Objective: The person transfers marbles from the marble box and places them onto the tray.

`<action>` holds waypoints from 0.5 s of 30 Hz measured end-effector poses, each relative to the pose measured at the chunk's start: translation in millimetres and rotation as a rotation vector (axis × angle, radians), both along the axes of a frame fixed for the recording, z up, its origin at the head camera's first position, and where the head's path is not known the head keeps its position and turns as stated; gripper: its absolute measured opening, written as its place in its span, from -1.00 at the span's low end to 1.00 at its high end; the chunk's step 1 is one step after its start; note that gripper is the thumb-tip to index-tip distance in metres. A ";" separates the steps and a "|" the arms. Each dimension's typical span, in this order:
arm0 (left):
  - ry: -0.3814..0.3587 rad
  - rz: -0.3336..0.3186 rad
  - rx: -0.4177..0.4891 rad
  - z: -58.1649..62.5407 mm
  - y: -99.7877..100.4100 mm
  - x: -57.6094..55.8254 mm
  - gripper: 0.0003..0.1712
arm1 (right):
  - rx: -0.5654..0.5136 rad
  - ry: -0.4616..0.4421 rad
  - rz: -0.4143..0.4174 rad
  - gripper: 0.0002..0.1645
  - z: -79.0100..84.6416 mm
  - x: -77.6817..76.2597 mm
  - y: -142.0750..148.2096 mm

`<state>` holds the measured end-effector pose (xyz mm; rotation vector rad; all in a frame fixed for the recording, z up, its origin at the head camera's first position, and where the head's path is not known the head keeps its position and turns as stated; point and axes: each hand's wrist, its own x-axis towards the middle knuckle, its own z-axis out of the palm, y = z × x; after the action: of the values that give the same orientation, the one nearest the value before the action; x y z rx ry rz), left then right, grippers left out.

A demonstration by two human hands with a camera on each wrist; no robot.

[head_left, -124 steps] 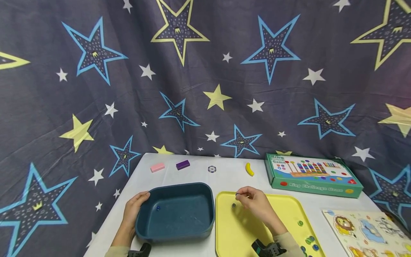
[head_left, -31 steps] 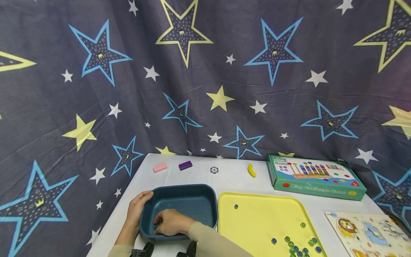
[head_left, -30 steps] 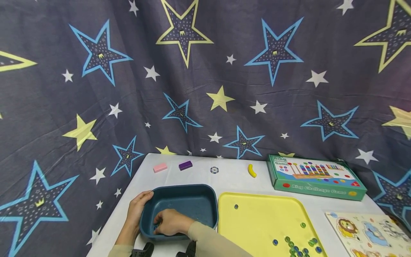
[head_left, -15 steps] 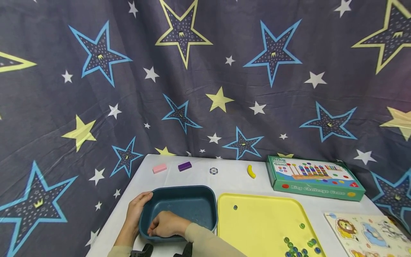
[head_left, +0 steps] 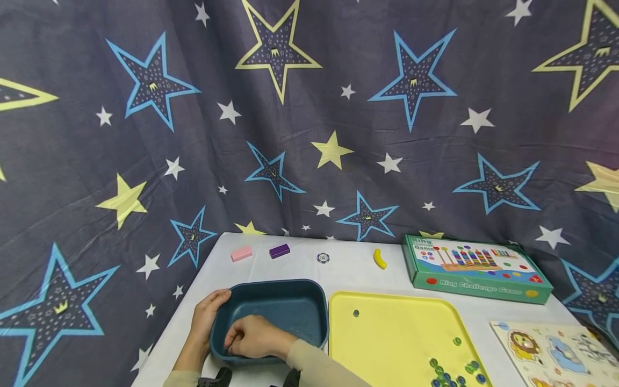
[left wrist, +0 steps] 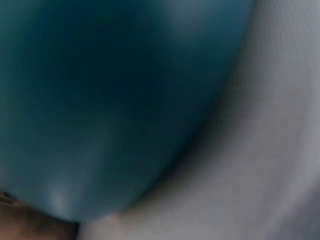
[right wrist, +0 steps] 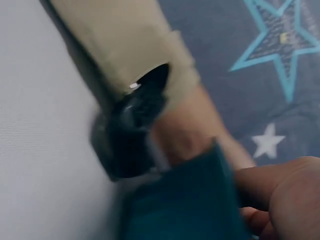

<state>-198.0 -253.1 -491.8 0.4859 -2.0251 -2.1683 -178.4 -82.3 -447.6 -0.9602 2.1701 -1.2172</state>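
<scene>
My left hand (head_left: 207, 317) grips the left side of a dark teal plastic bin (head_left: 295, 314), its fingertips over the rim at the back left corner. Inside that bin, toward its front left, my right hand (head_left: 257, 337) points down with curled fingers. The fingertips are low by the bin's floor, and I cannot tell whether they pinch anything. Up close, the bin's blurred wall (left wrist: 115, 120) fills much of the left wrist view. One dark marble (head_left: 355, 313) lies near the back left of the yellow tray (head_left: 382, 338).
Green and blue marbles (head_left: 447, 377) cluster at the tray's front right. Behind stand a pink block (head_left: 241, 253), a purple block (head_left: 279, 251), a poker chip (head_left: 323, 258) and a toy banana (head_left: 379, 258). A green game box (head_left: 479, 269) and an animal puzzle board (head_left: 556, 349) lie right.
My right hand, earlier pinching a small dark marble over the tray, is now down in the bin. A lone blue marble has left its spot beside the tray's cluster. My left hand stays put.
</scene>
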 end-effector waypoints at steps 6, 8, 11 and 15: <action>-0.027 0.022 -0.055 1.0 0.3 1.0 -0.49 | -0.132 0.094 -0.106 -0.86 23.8 -2.5 40.8; -0.032 0.022 -0.083 1.7 -0.3 1.8 -0.49 | -0.175 0.106 -0.159 -0.85 30.7 -4.5 59.4; -0.039 0.010 -0.102 2.6 -1.9 3.1 -0.49 | -0.215 0.104 -0.263 -0.85 34.5 -8.1 88.7; -0.038 -0.002 -0.085 2.0 -2.9 2.1 -0.46 | -0.264 0.036 -0.407 -0.83 33.8 -11.7 127.7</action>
<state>-195.9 -256.0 -489.8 0.5180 -2.1278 -2.0786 -190.1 45.4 -413.8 -0.6553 2.3469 -1.7210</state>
